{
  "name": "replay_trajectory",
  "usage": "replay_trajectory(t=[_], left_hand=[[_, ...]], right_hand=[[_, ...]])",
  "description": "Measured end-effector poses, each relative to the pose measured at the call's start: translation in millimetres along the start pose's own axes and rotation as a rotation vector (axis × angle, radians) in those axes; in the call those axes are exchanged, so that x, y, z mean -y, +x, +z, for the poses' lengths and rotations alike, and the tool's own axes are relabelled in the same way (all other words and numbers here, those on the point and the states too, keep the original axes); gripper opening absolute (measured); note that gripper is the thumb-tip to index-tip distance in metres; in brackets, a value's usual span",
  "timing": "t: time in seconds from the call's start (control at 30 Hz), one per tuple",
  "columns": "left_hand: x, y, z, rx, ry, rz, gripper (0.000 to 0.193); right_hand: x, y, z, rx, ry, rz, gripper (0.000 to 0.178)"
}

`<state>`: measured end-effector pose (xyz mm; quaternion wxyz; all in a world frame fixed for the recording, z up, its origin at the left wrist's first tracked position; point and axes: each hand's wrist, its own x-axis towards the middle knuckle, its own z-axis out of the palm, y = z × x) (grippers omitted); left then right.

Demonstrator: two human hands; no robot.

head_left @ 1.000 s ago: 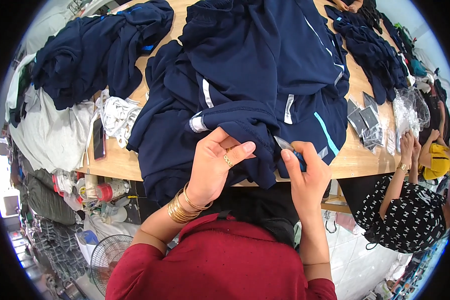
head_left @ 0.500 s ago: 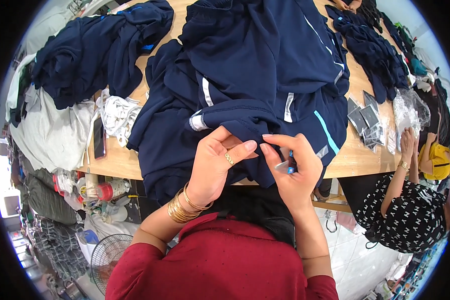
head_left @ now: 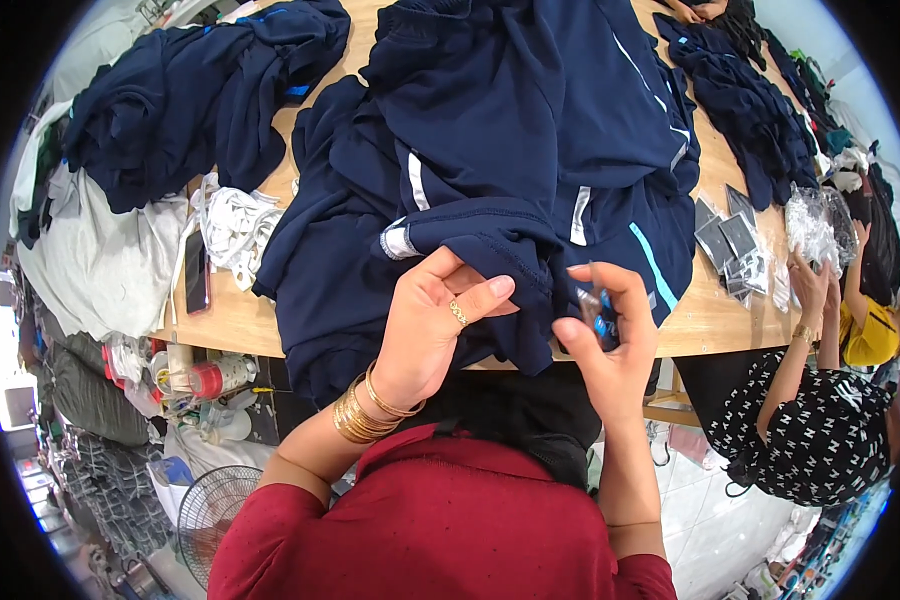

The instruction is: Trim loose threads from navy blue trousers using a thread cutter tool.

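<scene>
My left hand (head_left: 428,330), with a ring and gold bangles at the wrist, pinches the edge of a navy garment (head_left: 505,245) between thumb and fingers. The garment's folded hem shows a seam line and a white strip at its left end. To the right of that edge, apart from the cloth, my right hand (head_left: 618,345) curls round small thread snips (head_left: 602,318) with blue on them. The snips are blurred and partly hidden by the fingers. Under and beyond both hands lie more navy garments (head_left: 460,110) with white and light blue stripes.
Another navy pile (head_left: 170,110) lies far left, near white bands (head_left: 235,225) and a phone (head_left: 198,272). Small dark packets (head_left: 728,240) lie right on the wooden table (head_left: 705,325). A co-worker's hands (head_left: 815,285) handle clear plastic bags (head_left: 818,225). A fan (head_left: 215,515) stands lower left.
My right hand has moved right, away from the cloth edge, and its thumb and forefinger have parted, the snips still in it. My left hand keeps its pinch in place.
</scene>
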<state>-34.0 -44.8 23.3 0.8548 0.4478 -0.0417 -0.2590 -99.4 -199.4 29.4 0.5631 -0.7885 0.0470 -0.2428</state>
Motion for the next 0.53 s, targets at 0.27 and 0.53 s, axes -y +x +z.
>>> replay_trajectory(t=[0.27, 0.53], left_hand=[[0.7, 0.5, -0.9, 0.007, -0.016, 0.002, 0.028], [0.8, -0.2, -2.1, 0.034, -0.033, 0.001, 0.029]], right_hand=[[-1.9, -3.7, -7.1, 0.060, -0.392, -0.070, 0.032], [0.1, -0.2, -3.0, 0.032, -0.613, -0.264, 0.029]])
